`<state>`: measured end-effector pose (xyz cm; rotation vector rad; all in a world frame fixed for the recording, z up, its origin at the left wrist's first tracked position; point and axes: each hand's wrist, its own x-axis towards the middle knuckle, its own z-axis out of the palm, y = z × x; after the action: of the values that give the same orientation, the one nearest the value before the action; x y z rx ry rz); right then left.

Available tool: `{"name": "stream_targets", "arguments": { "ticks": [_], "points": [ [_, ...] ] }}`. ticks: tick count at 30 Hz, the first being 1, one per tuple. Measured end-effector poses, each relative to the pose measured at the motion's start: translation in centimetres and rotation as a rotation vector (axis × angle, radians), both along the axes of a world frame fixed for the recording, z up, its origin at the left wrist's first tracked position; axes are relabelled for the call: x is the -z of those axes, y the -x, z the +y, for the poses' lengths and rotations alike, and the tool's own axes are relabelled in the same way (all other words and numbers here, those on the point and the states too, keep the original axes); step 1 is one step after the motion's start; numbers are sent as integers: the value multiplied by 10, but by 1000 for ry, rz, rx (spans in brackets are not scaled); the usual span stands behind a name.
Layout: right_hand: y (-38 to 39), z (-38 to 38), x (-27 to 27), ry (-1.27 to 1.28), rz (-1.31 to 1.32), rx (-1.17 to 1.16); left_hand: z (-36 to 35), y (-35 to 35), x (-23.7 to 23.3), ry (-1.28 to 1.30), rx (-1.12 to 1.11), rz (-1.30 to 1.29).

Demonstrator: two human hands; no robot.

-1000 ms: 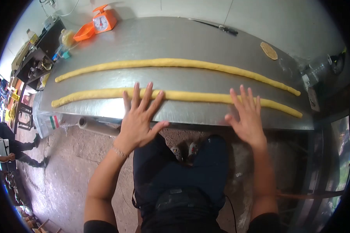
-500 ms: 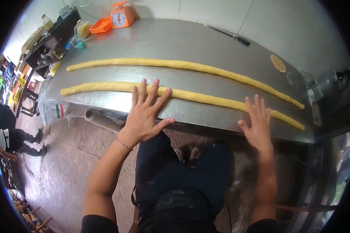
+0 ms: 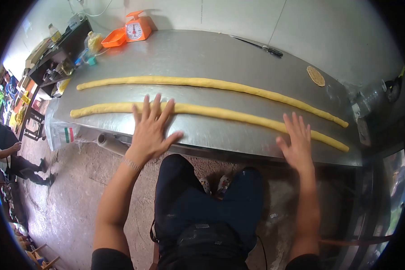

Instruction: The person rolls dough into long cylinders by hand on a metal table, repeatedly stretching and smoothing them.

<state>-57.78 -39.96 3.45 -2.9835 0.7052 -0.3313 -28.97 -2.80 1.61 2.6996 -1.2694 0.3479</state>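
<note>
Two long yellow dough ropes lie side by side across a steel table (image 3: pixel 198 49). My left hand (image 3: pixel 150 130) rests with fingers spread over the near dough rope (image 3: pixel 225 113), left of its middle. Toward the right end of that same rope, my right hand (image 3: pixel 297 141) lies palm down, fingers stretched out across it. Neither hand grips anything. The far dough rope (image 3: pixel 202 82) runs beyond my fingertips, apart from both hands.
At the back left stand an orange kitchen scale (image 3: pixel 136 29) and an orange tray (image 3: pixel 114 38). A knife (image 3: pixel 258 45) lies along the back edge, a flat round piece (image 3: pixel 316 76) at the right. A plastic-wrap roll (image 3: pixel 112 144) is below the front edge. Another person (image 3: pixel 20 166) stands far left.
My left hand has moved left along the near rope. The right hand stays at about the same spot on it. The view has shifted slightly, and the person at far left has raised a hand.
</note>
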Motion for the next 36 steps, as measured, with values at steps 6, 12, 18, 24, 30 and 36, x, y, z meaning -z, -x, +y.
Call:
{"name": "stream_targets", "arguments": {
  "ticks": [6,12,18,24,30,36],
  "points": [
    [20,8,-3,58,23,10,11,-5,-6,-61,27,16],
    [-37,-53,13,171,-23,165,-30,-72,-8,-25,-74,36],
    [27,-19,4,70,22,79,25,-22,-8,-41,22,69],
    [47,-16,4,91,64,119,32,-19,-8,-95,-17,62],
    [-1,-57,-6,43,152,245,1,-54,-24,-118,-137,127],
    [63,-21,-13,13,162,178,45,-12,-33,-174,-99,211]
  ]
}}
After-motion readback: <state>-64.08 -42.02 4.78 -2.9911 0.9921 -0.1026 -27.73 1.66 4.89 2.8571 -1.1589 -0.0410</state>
